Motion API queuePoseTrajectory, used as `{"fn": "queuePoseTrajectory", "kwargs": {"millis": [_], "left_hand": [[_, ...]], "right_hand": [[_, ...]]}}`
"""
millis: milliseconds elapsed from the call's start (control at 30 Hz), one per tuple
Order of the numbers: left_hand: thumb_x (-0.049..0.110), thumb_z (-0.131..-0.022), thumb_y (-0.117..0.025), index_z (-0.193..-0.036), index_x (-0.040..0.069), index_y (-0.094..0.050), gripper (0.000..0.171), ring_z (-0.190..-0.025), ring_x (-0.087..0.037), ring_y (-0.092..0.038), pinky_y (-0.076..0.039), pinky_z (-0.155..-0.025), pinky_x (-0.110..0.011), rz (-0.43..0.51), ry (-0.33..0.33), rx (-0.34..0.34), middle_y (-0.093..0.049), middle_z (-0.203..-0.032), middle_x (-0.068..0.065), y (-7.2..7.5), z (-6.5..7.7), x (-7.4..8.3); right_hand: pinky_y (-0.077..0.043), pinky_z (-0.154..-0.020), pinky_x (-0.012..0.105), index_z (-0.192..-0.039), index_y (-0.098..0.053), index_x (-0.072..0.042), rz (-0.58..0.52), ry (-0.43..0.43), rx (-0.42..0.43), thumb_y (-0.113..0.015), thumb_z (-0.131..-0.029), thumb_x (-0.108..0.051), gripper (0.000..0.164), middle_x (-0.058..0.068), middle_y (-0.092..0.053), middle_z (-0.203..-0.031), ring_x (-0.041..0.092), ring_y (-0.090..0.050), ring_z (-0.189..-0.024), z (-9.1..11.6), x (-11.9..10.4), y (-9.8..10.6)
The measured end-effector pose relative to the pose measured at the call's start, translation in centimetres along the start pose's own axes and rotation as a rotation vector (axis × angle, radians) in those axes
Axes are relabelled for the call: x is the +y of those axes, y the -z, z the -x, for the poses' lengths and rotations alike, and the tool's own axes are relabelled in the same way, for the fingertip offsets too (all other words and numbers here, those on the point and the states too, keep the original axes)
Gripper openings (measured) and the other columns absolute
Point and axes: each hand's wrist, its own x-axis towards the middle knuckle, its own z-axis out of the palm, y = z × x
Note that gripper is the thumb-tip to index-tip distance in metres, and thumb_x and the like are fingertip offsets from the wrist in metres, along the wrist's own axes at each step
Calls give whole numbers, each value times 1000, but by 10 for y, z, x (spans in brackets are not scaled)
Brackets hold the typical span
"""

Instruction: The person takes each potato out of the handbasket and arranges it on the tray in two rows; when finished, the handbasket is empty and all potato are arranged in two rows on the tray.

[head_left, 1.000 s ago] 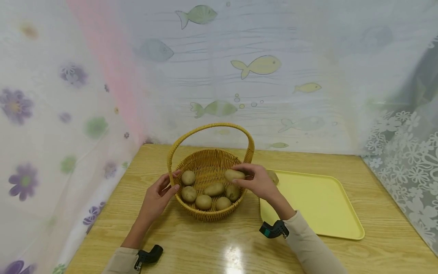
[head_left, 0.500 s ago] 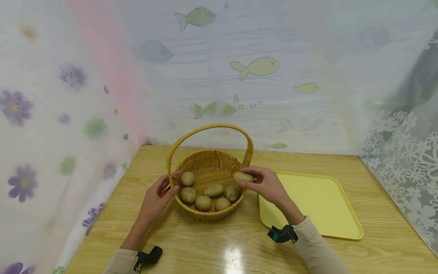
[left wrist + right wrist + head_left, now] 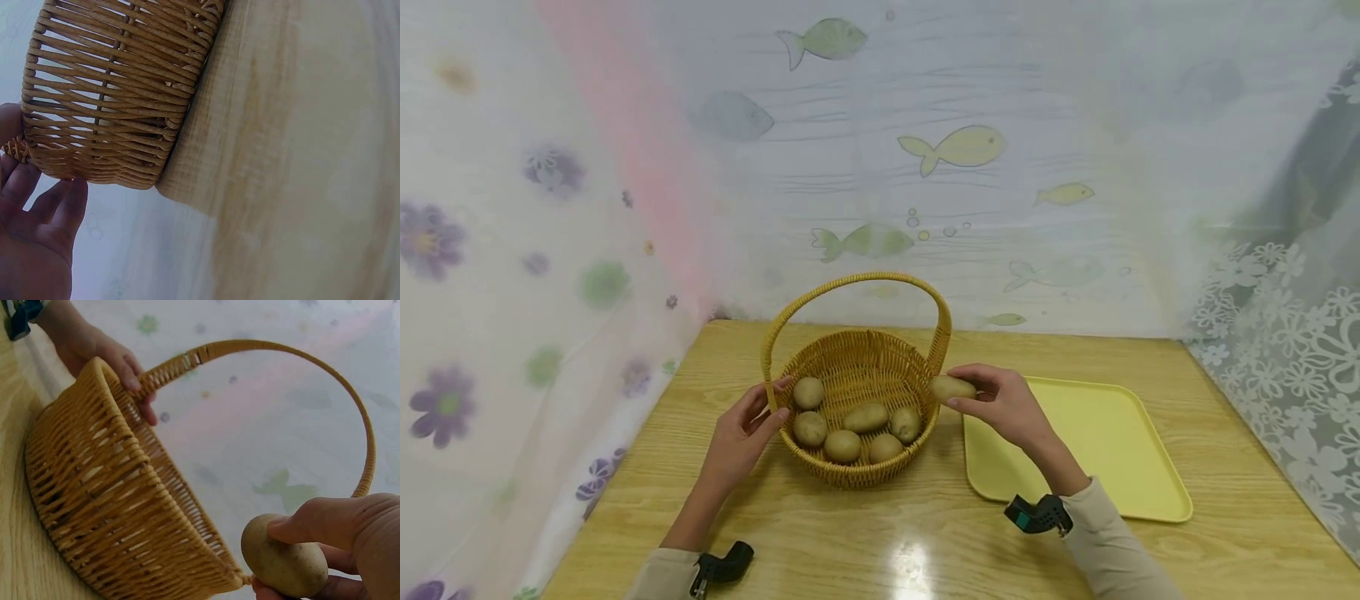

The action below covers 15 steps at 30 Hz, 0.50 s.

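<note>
In the head view a wicker basket (image 3: 861, 478) with a tall arched handle stands on the table, several potatoes lying inside it. My left hand (image 3: 739, 442) grips its left rim at the foot of the handle, thumb and fingers on either side. The left wrist view shows those fingers (image 3: 70, 203) against the woven wall. Between thumb and fingers, my right hand (image 3: 1011, 410) holds a potato (image 3: 952, 388) just outside the basket's right rim. That potato (image 3: 284, 556) shows clearly in the right wrist view, apart from the handle.
A yellow tray (image 3: 1097, 450) lies on the wooden table (image 3: 842, 542) to the right of the basket, partly hidden by my right hand and forearm. Patterned curtains (image 3: 955, 200) hang behind the table and along both sides.
My right hand has carried the potato rightwards, from inside the basket over its right rim. My left hand keeps its grip on the basket, which has stayed in place.
</note>
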Motion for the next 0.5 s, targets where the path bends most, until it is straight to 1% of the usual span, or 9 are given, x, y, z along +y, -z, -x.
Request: {"fn": "queuePoseTrajectory", "kwargs": {"millis": [100,333,500], "left_hand": [[10,-106,-64,-145,-2,-54,42,-146,-25,-42,-42,-110,-24,5,6,4,-52,-153,-15,0,0,0],[9,-106,-64,-142,-5,-54,40,-145,-26,-43,-42,-111,-24,10,4,1,-52,-153,-16,-1,-1,0],[9,-106,-64,-142,-4,-55,39,-145,-25,-43,-42,-111,-24,10,8,3,-53,-153,-13,-1,0,1]], "right_hand": [[-60,-87,30,-132,-70,0,-6,0,14,-80,-95,-14,41,18,-67,-128,31,-69,-109,2,1,5],[-60,-86,30,-133,-68,0,-3,-21,37,-80,-95,-14,42,19,-67,-128,32,-69,-109,5,1,16],[-60,-87,29,-134,-67,2,-19,-29,57,-79,-96,-13,42,21,-66,-129,34,-67,-111,5,2,28]]}}
